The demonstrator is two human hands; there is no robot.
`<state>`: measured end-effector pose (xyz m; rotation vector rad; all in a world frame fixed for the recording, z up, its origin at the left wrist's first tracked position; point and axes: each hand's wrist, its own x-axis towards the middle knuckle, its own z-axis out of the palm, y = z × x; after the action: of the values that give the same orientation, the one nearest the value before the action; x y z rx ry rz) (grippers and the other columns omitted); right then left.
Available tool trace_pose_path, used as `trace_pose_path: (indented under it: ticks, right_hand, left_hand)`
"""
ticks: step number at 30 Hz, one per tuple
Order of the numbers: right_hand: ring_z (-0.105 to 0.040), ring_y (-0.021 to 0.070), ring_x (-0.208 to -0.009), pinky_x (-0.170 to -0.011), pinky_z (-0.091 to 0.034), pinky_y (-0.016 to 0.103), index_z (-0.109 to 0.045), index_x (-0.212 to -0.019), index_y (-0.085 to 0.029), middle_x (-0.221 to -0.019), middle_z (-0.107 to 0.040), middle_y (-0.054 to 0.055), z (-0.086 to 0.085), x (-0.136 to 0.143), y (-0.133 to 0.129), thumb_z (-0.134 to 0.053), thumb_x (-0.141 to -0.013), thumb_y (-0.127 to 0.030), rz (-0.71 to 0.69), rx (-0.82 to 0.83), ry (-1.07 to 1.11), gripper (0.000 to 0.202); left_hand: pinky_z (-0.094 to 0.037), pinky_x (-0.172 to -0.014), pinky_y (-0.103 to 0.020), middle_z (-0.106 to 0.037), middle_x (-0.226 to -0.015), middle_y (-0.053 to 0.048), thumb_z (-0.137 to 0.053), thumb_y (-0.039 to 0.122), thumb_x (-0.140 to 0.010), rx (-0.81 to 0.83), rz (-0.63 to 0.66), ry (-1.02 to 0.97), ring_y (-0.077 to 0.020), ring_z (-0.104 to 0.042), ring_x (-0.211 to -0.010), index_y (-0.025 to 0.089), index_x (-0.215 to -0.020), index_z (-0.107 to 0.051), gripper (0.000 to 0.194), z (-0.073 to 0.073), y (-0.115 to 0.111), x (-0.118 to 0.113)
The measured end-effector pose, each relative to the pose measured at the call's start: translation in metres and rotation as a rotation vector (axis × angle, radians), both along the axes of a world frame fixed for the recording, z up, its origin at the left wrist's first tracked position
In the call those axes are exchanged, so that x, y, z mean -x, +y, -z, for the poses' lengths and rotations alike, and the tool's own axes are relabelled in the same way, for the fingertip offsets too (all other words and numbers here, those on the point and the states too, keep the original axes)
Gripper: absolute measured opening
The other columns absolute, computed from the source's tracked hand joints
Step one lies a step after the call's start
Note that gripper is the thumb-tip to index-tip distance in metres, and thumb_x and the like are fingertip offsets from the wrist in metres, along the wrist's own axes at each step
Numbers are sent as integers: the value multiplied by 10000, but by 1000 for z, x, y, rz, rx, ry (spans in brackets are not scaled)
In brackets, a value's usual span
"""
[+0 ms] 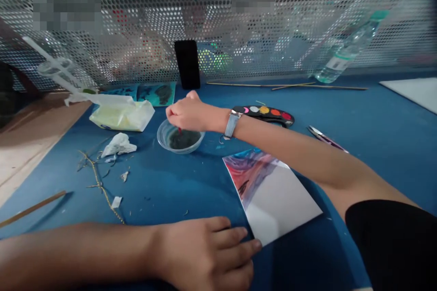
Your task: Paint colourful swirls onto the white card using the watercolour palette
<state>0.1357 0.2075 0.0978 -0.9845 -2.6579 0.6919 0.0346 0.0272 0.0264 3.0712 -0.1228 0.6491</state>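
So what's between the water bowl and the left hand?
In the head view, bare blue tabletop bar tiny scraps, between the bowl and the left hand.

"How's the light?"

"Fairly bright and cool on the far side of the bench (pixel 153 182), dimmer at its near edge. I can't tell the source."

"Shadows?"

"Soft ones, darkest by the near side of the painted sheet (pixel 283 200), which has a pale patch of glare."

"Sharp?"

"Mostly soft. The mesh (pixel 136 13) smears beyond the bench's far right corner, the bottle (pixel 355 50) looks blurry, black shades the picture's upper right corner, and blocky pixels cover two patches up top."
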Motion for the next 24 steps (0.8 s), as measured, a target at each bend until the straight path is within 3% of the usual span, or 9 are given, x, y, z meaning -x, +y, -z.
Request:
trace_pose_path:
  ticks: [4, 7, 11, 13, 14, 16, 18, 21, 24]
  right_hand:
    - [-651, 142, -874, -1064, -244, 385, -695, -810, -145, -797, -750, 10, -2, -6, -1, -475, -957, -149, 28, -21, 81, 265]
    - [-662, 140, -861, -1079, -284, 393, -677, -833, -151, -798, -747, 3, -8, -25, -6, -464, -992, -186, 104, -87, 248, 268]
    - [-691, 144, -800, -885, -455, 318, -653, -837, -168, -762, -728, 4, -12, -82, -33, -502, -960, -178, 140, 33, 579, 195]
    - [-705, 159, -809, -801, -482, 319, -672, -872, -171, -809, -744, 21, -6, -120, -57, -527, -966, -175, 232, -28, 626, 173]
    - [-717, 168, -835, -798, -483, 332, -686, -891, -178, -849, -760, 26, -2, -139, -72, -518, -986, -183, 300, -122, 587, 193]
    - [-719, 176, -868, -898, -436, 388, -731, -961, -218, -916, -794, 8, 9, -172, -105, -552, -1009, -208, 375, -467, 339, 186]
    - [-729, 186, -889, -915, -396, 420, -737, -1029, -235, -937, -803, 7, 21, -195, -138, -548, -1010, -179, 379, -626, 142, 198]
    - [-740, 189, -894, -902, -373, 434, -710, -1082, -214, -922, -808, 10, 36, -205, -179, -549, -994, -124, 410, -653, 15, 204]
    - [-740, 198, -944, -888, -373, 432, -694, -1088, -196, -1008, -821, 22, 48, -197, -205, -572, -977, -107, 418, -605, -22, 188]
  left_hand:
    - [-571, -875, -337, -745, -1303, -86, -461, 228, -1070, -9, 5, 25, -226, -714, -1098, 155, -1077, -755, 303, -2, 0, 1]
    - [-567, -884, -338, -733, -1327, -85, -453, 223, -1071, -9, 5, 52, -227, -711, -1117, 159, -1100, -749, 304, -2, -1, 2]
    - [-563, -894, -336, -724, -1349, -79, -400, 222, -1088, -8, 3, 82, -222, -711, -1135, 166, -1145, -744, 353, -2, -3, 5]
    - [-556, -924, -338, -711, -1373, -79, -361, 223, -1099, -9, 4, 104, -220, -705, -1161, 171, -1177, -740, 390, -2, -3, 5]
    - [-551, -939, -337, -706, -1381, -77, -342, 221, -1104, -7, 4, 115, -217, -701, -1175, 176, -1187, -738, 407, -3, -2, 5]
    - [-543, -962, -335, -698, -1397, -66, -311, 222, -1113, 2, 7, 138, -209, -692, -1199, 193, -1200, -735, 434, -4, -1, 6]
    - [-538, -977, -332, -684, -1421, -41, -306, 241, -1118, 8, 13, 168, -201, -682, -1216, 219, -1234, -724, 434, -3, 0, 7]
    - [-521, -1018, -337, -629, -1492, -29, -336, 303, -1113, 6, 29, 200, -203, -649, -1261, 248, -1340, -679, 415, 2, 0, 11]
    - [-505, -1044, -348, -581, -1542, -60, -405, 356, -1091, 0, 28, 207, -224, -614, -1298, 235, -1404, -642, 410, 9, -1, 14]
